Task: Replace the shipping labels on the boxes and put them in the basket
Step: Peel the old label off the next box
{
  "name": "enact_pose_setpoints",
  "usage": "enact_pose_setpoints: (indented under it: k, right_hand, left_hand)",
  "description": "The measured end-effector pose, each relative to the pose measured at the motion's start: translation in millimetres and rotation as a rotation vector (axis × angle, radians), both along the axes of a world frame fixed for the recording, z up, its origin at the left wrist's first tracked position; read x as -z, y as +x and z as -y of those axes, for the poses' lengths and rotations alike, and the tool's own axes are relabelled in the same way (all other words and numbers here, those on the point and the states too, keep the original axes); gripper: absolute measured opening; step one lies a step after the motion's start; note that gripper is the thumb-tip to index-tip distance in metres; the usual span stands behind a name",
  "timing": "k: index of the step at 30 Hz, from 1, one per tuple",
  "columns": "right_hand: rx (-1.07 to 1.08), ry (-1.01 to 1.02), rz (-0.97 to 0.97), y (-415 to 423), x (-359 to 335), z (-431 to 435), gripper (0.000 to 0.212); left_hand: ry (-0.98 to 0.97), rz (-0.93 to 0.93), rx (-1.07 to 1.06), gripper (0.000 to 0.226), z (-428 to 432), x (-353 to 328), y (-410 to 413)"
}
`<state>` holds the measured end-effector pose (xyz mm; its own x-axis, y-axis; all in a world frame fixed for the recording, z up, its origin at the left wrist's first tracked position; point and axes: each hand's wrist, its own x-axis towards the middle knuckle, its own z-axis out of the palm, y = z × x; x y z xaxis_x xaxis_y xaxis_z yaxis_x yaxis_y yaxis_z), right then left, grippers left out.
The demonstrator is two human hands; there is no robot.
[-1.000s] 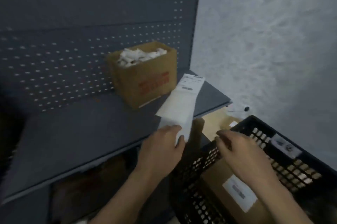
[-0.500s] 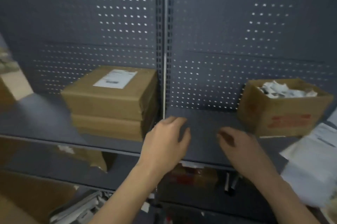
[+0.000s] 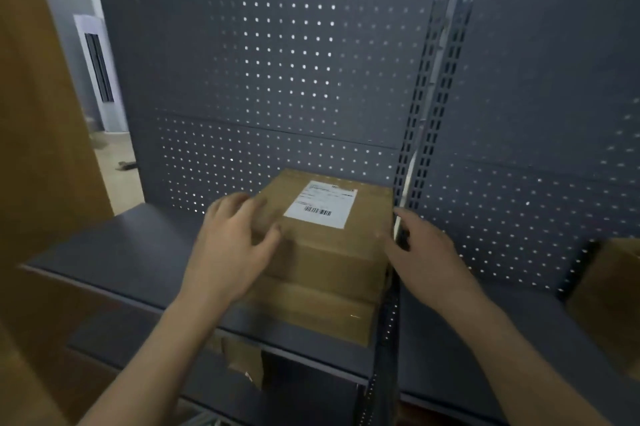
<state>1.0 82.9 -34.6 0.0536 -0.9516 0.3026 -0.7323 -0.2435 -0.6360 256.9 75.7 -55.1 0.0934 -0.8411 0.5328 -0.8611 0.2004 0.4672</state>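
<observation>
Two brown cardboard boxes are stacked on the grey shelf (image 3: 114, 252). The top box (image 3: 332, 245) carries a white shipping label (image 3: 320, 203) with a barcode; the lower box (image 3: 322, 311) shows under it. My left hand (image 3: 232, 249) reaches the top box's left side, fingers spread, thumb against its front left corner. At the box's right edge is my right hand (image 3: 426, 259), fingers relaxed and touching or just short of the box. Neither hand holds anything. The basket is out of view.
A grey perforated back panel (image 3: 294, 61) rises behind the boxes, with a slotted upright post (image 3: 426, 148) just right of them. Another open cardboard box (image 3: 613, 294) sits at the far right on the shelf. A brown panel (image 3: 38, 113) stands at the left.
My view has swung left from the basket and the sheet of labels to the stacked boxes. My left hand has let go of the label sheet. Both hands have reached the top box's sides.
</observation>
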Motion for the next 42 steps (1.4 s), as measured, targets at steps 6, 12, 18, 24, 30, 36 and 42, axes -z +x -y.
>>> enact_pose_setpoints:
  k: [6, 12, 18, 24, 30, 36, 42]
  right_hand:
    - [0.037, 0.116, -0.077, 13.1, 3.1, 34.1, 0.057]
    - [0.022, 0.229, 0.101, -1.1, 17.7, 52.1, 0.042]
    - [-0.013, 0.285, 0.309, -28.2, 24.8, 52.1, 0.028]
    - [0.033, 0.256, 0.352, -75.6, 22.5, 32.2, 0.017]
    - [0.098, 0.257, 0.45, -135.0, 17.4, 5.9, 0.032]
    - [0.181, 0.237, 0.47, -184.0, 17.4, -20.3, 0.029]
    - [0.296, 0.223, 0.41, -223.4, 22.7, -41.2, 0.022]
  left_hand:
    - [0.193, -0.22, -0.068, 0.064, 28.0, 7.6, 34.2]
    - [0.317, -0.463, -0.059, 0.041, 44.7, 9.4, 14.5]
    - [0.245, -0.509, -0.112, 0.037, 32.2, 10.7, -17.6]
    - [0.228, -0.491, -0.099, 0.051, 9.3, 12.6, -65.3]
    - [0.181, -0.478, -0.01, 0.048, -2.5, 16.6, -126.5]
    - [0.191, -0.485, 0.088, 0.051, -5.7, 17.8, -178.7]
    - [0.253, -0.475, 0.192, 0.044, -14.8, 28.8, -219.2]
